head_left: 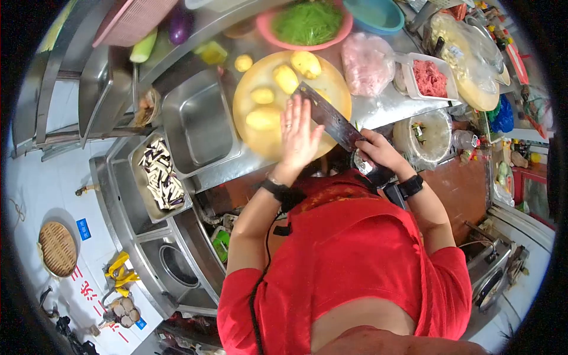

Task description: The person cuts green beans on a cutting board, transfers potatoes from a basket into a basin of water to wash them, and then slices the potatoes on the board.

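Steel cleaver with a dark flat blade (328,115) lies slanted over the near right edge of the round pale wooden chopping board (337,89). Right hand (378,152) is clenched round its handle. Left hand (297,133) rests on the board beside the blade, fingers spread flat. Peeled yellow potatoes (263,118) lie from centre to far edge.

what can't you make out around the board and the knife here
Head view: whatever lies under the left hand on the cutting board is hidden by the palm.
Head view: the handle of the knife is covered by the right hand.
Head view: the contents of the pink bag are blurred by the plastic.
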{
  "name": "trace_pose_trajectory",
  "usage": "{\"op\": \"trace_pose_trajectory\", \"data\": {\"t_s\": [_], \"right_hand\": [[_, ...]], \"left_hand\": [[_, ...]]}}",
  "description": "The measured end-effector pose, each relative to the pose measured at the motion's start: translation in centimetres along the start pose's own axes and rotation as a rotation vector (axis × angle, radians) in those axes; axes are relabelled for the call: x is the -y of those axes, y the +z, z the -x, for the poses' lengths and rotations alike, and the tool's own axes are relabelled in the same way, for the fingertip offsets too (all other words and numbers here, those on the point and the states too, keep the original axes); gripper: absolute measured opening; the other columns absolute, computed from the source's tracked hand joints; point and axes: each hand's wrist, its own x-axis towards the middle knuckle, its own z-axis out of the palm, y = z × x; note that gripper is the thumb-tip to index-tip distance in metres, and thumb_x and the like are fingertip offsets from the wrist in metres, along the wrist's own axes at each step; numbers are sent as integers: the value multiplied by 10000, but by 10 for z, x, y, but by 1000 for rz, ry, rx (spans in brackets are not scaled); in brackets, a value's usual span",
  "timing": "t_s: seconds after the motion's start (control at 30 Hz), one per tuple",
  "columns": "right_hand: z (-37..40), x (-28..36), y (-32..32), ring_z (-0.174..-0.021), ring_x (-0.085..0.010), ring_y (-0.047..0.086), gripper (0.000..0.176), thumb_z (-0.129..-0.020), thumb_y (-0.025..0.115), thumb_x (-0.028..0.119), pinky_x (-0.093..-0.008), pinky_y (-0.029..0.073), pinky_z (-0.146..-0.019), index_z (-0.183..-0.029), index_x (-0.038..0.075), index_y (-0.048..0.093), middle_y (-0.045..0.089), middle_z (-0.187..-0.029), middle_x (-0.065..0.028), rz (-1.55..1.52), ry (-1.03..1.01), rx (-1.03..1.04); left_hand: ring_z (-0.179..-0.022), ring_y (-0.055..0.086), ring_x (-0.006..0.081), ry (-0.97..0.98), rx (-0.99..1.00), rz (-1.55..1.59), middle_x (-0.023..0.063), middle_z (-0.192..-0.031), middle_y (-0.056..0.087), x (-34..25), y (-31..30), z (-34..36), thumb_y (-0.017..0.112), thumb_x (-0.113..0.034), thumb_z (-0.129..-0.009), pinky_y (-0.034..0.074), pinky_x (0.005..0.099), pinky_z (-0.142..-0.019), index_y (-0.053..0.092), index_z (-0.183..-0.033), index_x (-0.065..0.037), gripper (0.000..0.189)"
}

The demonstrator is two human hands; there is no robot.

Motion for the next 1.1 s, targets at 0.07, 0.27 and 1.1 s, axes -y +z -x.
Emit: {"op": "trace_pose_trajectory", "data": {"t_s": [0.07, 0.27, 1.1], "right_hand": [[6, 8, 0, -377, -78, 412, 122, -888, 458, 137, -224, 338, -366, -846, 25, 479, 475, -561, -1, -42, -34, -31], [28, 17, -18, -428, -76, 423, 110, -869, 493, 126, -227, 339, -387, -828, 26, 478, 465, -555, -2, -69, -144, -333], [-34, -26, 27, -582, -328, 602, 213, -835, 516, 250, -438, 483, -521, -913, 52, 530, 604, -649, -165, 1030, -290, -326]], "left_hand": [[-1332, 161, 373, 26, 6, 17, 224, -1432, 185, -18, 8, -12, 566, -297, -821, 148, 495, -1065, 275, -1357, -7, 675], [-1295, 242, 390, 394, 271, 192, 248, -1409, 211, -74, 23, -32, 614, -244, -779, 223, 474, -1048, 245, -1341, 48, 733], [-1191, 362, 399, -300, -59, 86, 217, -1316, 297, 92, 4, 47, 726, -242, -690, 350, 437, -977, 395, -1219, -92, 642]]}}
